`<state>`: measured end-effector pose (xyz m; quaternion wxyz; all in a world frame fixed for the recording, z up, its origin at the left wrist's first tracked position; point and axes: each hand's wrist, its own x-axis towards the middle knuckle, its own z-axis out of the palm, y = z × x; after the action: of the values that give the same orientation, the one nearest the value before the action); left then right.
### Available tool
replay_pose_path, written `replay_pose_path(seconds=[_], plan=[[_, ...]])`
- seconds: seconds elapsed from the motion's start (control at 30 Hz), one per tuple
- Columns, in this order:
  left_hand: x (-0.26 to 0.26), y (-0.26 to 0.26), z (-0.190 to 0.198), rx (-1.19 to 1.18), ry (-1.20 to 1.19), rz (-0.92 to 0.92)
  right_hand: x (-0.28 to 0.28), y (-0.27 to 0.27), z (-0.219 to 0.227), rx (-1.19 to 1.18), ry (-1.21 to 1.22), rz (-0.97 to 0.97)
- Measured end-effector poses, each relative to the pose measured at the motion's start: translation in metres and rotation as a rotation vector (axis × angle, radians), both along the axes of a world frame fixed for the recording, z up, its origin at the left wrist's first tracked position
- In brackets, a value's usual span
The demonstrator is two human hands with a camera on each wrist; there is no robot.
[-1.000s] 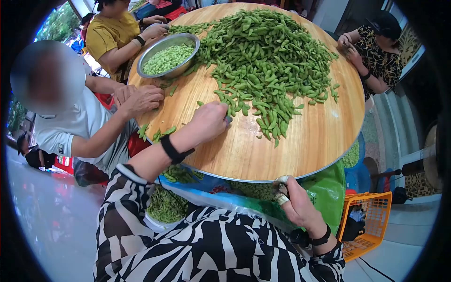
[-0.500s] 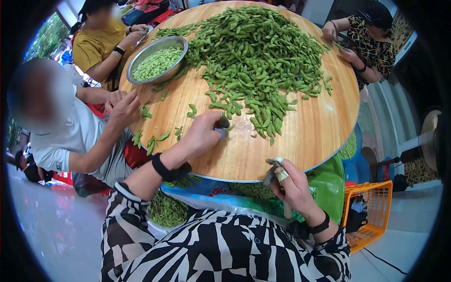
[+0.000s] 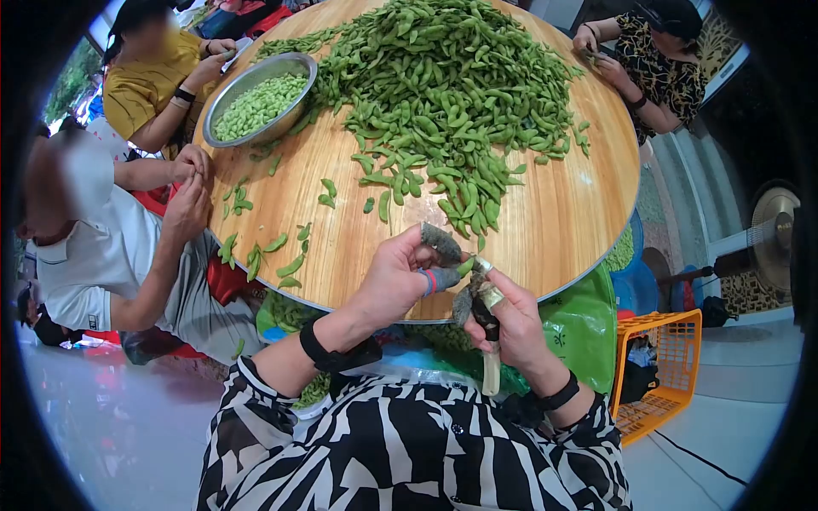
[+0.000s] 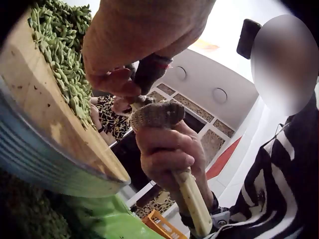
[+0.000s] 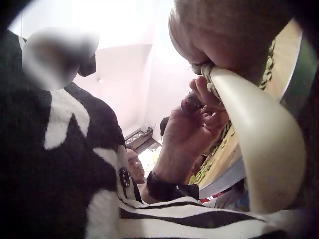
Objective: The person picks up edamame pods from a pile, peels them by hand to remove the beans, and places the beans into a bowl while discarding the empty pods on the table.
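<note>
Above the near table edge, my left hand (image 3: pixel 383 285) pinches a green soybean pod (image 3: pixel 465 266) between thumb and index finger, both wearing cloth finger covers. The pod's end meets the fingertips of my right hand (image 3: pixel 521 328), which also wears finger covers. In that right hand I grip a tool by its cream handle (image 3: pixel 491 373); its working end is hidden by the fingers. The same handle (image 4: pixel 193 201) juts from below the fist in the left wrist view. Beyond both hands lies a big heap of pods (image 3: pixel 460 102) on the round wooden table (image 3: pixel 545 226).
Shelled beans fill a metal bowl (image 3: pixel 266 102) at the table's left. Loose pods (image 3: pixel 290 266) lie near the left edge. Three people sit around the table. An orange crate (image 3: pixel 660 366) stands at right beside a green plastic bag (image 3: pixel 579 336).
My left hand has come back from the heap's near edge with a pod. The right hand has risen and moved left, so both hands now meet above the table's near edge.
</note>
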<state>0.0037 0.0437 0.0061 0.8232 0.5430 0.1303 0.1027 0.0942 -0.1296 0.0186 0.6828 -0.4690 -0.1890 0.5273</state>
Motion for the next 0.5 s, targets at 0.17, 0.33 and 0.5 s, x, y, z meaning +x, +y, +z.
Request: replay_pose_path(seconds=[0.17, 0.33, 0.5], plan=[[-0.0017, -0.0029, 0.0005, 0.049, -0.021, 0.027, -0.0018, 0.0010, -0.0021, 0.004, 0.011, -0.009], [-0.0008, -0.0053, -0.0009, 0.069, -0.020, 0.031, -0.0007, 0.0000, -0.0049, 0.021, -0.016, -0.001], [0.0004, -0.0067, 0.0004, 0.049, -0.039, 0.028, 0.0005, -0.0024, -0.0069, 0.025, -0.110, -0.037]])
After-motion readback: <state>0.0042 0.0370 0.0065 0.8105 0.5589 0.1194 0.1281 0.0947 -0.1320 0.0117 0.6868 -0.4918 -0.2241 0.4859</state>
